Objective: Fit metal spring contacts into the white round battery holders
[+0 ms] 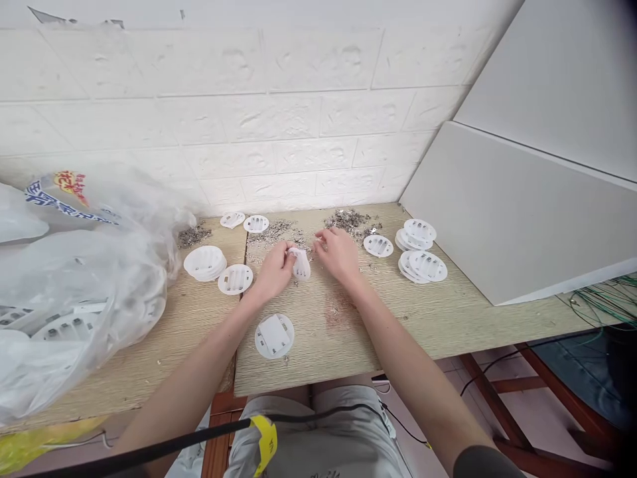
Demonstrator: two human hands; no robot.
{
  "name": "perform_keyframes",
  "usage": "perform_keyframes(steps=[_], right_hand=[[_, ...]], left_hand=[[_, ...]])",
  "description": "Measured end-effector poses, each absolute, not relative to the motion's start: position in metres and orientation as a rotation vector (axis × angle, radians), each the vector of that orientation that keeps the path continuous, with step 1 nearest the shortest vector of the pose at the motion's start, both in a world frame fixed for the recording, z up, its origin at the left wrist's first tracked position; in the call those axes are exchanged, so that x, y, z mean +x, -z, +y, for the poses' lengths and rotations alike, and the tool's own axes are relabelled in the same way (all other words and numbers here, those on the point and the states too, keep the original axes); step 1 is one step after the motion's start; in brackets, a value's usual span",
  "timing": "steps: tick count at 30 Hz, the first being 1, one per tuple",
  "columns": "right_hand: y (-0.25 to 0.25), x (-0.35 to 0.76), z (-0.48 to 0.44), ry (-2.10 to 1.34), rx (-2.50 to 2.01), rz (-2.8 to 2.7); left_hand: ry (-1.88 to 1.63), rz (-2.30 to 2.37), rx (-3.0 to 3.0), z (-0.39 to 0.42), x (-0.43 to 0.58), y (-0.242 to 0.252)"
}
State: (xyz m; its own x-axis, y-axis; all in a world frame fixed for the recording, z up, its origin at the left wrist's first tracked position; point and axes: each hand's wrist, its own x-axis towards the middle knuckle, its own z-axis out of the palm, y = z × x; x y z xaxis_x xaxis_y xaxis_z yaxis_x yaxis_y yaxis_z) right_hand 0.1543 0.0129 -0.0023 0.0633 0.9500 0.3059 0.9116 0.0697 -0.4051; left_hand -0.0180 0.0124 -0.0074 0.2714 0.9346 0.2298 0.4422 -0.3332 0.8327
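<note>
My left hand grips a round white plastic disc, tilted on edge above the middle of the table. Just right of it, my right hand hovers with bent fingers near scattered small metal pieces; whether its fingertips hold a tiny piece is too small to tell. Behind the hands lie a dark pile of metal pieces and a thinner spread of them. Nearer to me, a white disc with a square cover lies flat on the table.
Stacked white discs stand at the right, others at the left. A large clear plastic bag of discs covers the left side. White panels lean at the right, beside green wires. A black cable crosses low in front.
</note>
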Motion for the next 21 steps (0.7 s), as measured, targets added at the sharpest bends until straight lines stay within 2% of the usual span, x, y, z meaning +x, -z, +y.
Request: perform_keyframes(steps=[7,21], right_hand=[[0.010,0.169,0.019,-0.076,-2.047,-1.780],[0.003,0.174,0.016,-0.138,-2.113,-1.753]], left_hand=[[-1.006,1.221,1.848,0.010,-0.020,-0.003],[-1.133,1.244,1.735,0.008,-0.020,-0.003]])
